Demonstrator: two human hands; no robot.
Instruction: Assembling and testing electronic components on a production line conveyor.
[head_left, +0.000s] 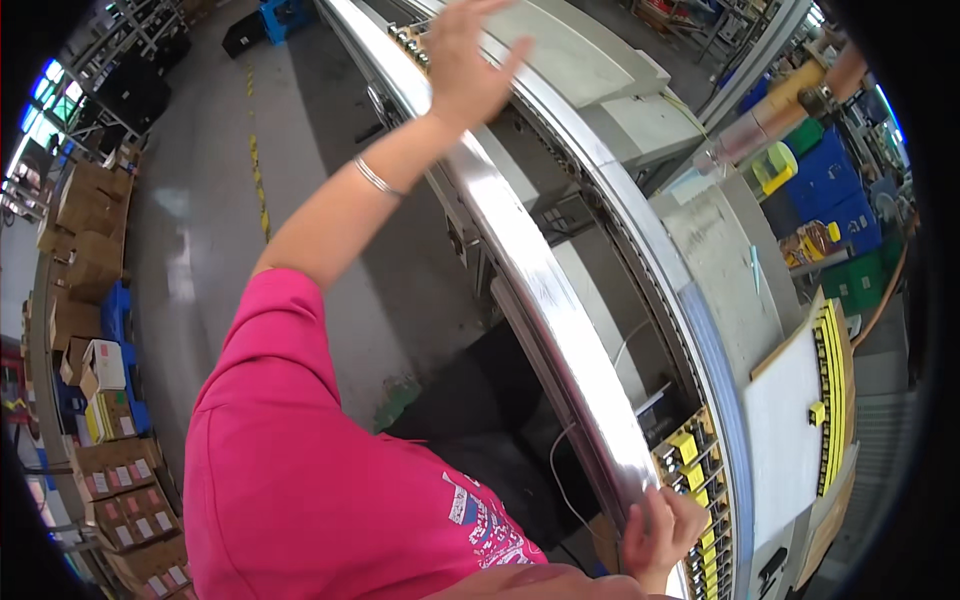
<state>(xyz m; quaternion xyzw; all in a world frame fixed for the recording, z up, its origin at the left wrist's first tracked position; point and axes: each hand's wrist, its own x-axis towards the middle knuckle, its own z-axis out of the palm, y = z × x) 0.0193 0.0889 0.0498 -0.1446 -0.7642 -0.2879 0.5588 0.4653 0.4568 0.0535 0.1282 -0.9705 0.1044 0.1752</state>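
My left hand (pixel 470 65) is stretched out to the far end of the conveyor, its fingers spread and nothing visible in them. It is above a far board with dark parts (pixel 408 42) that lies between the rails and is partly hidden by the hand. Close to my body, my right hand (pixel 662 532) is beside the near board of yellow and black components (pixel 705 500). Its fingers are loosely bent, with the thumb apart, over the shiny metal rail (pixel 560 310). Whether the fingertips touch the board's edge I cannot tell.
Right of the conveyor, a white sheet (pixel 790 440) lies beside a strip of yellow components (pixel 828 400). A yellow-rimmed clear container (pixel 775 168) and blue bins (pixel 825 175) are farther back. Cardboard boxes (pixel 125 510) are stacked at left, past the floor's yellow-black line (pixel 258 170).
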